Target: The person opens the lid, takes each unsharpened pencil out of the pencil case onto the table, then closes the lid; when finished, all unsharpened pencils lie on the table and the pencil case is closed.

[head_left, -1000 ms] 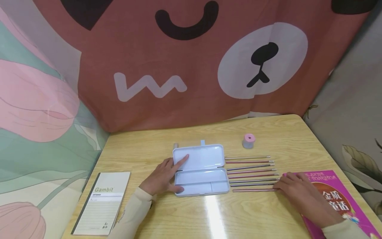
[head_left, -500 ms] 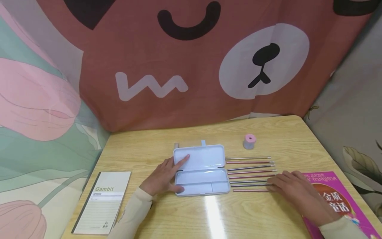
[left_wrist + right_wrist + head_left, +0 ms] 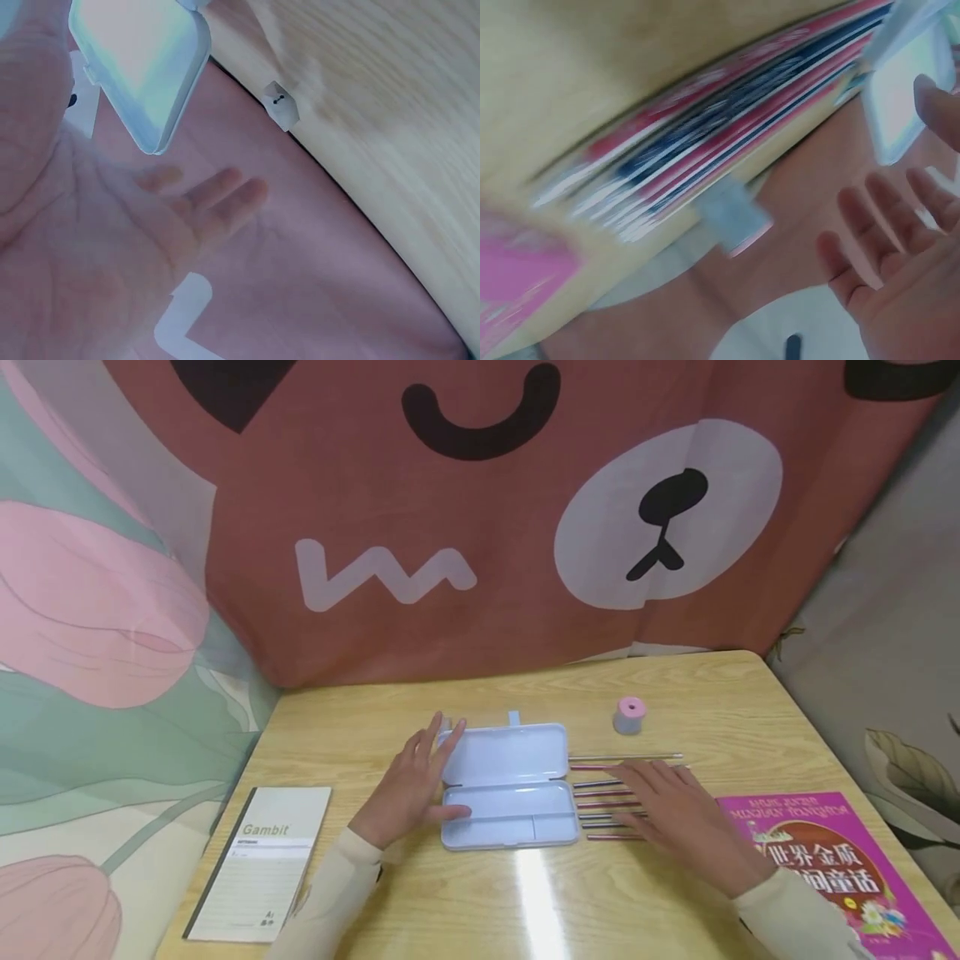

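A pale blue pencil case lies with its lid folded back, its compartments bare. My left hand is at the case's left end, fingers and thumb spread. In the left wrist view that hand shows an empty palm, the case beyond it. Several pencils lie in a row right of the case, eraser ends to the right. Over them hovers my right hand, fingers extended, hiding their right parts. The right wrist view shows its palm holding nothing, with the pencils blurred.
Behind the pencils stands a pink-topped grey sharpener. A small white block with a face print sits near the case's back left corner. A Gambit notebook lies at left, a magenta book at right. A bear-print cloth hangs behind the table.
My right hand has moved left from the pencils' right ends to over them, uncovering more of the magenta book. My left fingers have lifted off the lid's inside and shifted toward its left edge.
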`<state>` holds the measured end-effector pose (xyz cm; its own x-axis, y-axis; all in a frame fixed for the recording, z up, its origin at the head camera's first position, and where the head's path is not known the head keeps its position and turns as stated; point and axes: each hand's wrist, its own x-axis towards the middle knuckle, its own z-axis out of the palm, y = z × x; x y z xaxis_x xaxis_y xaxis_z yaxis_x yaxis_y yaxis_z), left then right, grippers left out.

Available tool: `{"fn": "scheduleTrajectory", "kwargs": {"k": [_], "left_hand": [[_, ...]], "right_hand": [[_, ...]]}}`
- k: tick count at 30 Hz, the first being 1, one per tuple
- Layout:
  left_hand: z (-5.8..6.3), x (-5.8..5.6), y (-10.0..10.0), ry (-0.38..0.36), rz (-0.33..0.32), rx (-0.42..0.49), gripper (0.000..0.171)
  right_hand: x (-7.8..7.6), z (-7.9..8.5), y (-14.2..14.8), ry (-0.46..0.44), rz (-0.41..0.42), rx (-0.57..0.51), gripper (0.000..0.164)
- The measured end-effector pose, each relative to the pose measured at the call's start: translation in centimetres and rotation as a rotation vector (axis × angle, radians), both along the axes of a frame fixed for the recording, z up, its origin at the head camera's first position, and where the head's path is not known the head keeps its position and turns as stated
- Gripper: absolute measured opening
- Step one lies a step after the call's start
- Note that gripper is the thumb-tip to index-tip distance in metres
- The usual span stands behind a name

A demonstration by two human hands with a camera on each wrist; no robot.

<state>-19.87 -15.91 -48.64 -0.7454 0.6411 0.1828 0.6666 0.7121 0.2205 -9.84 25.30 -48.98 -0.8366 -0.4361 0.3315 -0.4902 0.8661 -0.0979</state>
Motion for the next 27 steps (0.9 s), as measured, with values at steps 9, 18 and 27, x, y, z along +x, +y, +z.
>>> {"fn": "scheduleTrajectory", "kwargs": {"k": [9, 18, 27], "left_hand": [[0.0, -0.7, 0.5, 0.060, -0.029, -0.038, 0.153], [-0.1, -0.3, 1.2, 0.043, -0.044, -0.050, 0.150], [-0.1, 1.0, 1.2, 0.103, -0.024, -0.044, 0.147]], "right_hand": [[-4.0, 0.5, -4.9, -0.090, 0.063, -0.138, 0.116], [-5.7, -0.1, -7.0, -0.115, 0.066, -0.029, 0.126], [-5.1, -0.2, -7.6, -0.051, 0.062, 0.022, 0.120]]}}
